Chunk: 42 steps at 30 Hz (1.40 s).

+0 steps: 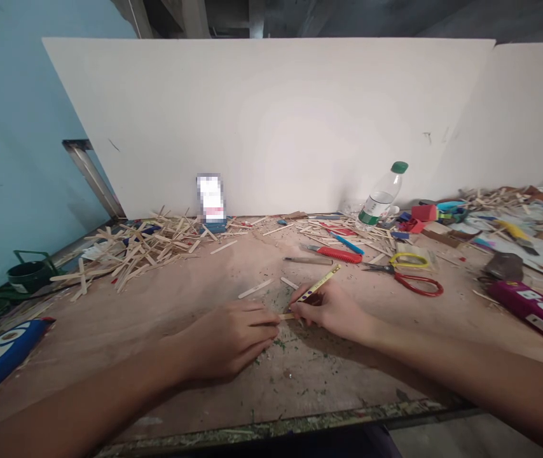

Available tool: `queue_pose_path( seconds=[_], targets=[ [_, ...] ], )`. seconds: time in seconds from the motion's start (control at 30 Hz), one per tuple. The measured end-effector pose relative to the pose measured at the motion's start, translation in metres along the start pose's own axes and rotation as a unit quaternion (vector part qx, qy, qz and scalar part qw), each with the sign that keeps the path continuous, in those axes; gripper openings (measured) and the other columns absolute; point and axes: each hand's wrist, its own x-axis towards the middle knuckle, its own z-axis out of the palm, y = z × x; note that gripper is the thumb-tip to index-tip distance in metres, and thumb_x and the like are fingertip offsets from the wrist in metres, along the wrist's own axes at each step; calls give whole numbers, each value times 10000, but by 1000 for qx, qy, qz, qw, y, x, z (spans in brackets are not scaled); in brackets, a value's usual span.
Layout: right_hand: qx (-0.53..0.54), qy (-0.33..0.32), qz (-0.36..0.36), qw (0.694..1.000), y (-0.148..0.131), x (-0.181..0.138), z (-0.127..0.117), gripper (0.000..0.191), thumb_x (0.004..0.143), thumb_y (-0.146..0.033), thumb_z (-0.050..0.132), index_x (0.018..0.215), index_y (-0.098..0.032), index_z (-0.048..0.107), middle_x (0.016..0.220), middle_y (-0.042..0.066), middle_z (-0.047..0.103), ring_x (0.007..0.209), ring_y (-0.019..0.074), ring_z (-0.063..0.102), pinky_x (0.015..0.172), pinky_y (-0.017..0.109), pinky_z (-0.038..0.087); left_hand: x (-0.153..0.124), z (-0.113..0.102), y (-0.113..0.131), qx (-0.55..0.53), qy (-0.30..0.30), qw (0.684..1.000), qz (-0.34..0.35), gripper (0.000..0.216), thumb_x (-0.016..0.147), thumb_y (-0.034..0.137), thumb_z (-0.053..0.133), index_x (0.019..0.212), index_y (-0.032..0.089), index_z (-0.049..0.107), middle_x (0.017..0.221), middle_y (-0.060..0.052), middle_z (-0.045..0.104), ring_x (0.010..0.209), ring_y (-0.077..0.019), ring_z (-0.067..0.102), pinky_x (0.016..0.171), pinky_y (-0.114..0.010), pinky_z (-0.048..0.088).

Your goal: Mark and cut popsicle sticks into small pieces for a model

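Note:
My right hand (338, 312) is closed around a yellow patterned pencil (320, 283), tilted with its upper end to the right. The pencil's lower tip is hidden by my fingers. Under the fingertips of my left hand (240, 334) lies one end of a wooden craft stick (285, 316), held down against the tabletop. Its other end reaches my right fingers. Just beyond my hands lie two more craft sticks, a left one (255, 289) and a right one (289, 282), the latter close to my right hand.
Craft sticks pile up at the back left (145, 245). Behind my right hand lie a red cutter (341, 254), a pointed tool (307, 260) and scissors (417, 284). A tilted bottle (380, 200) and a phone (211, 200) stand by the white board (271, 121). A magenta case (533, 308) lies right.

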Motion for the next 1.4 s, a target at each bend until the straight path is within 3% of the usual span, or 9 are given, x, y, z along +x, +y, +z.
queue_pose_path(
  seconds=[1.4],
  targets=[
    [4,-6,6,1000,0,0,0,155,812,-328,674,781,-177,683,610,-12,596,551,131,538,496,243,410,-2,1,-1,-12,-6,1000,-9,260,1089,204,472,1167,148,713,1239,-97,753,1098,-253,704,967,-392,549]
  ],
)
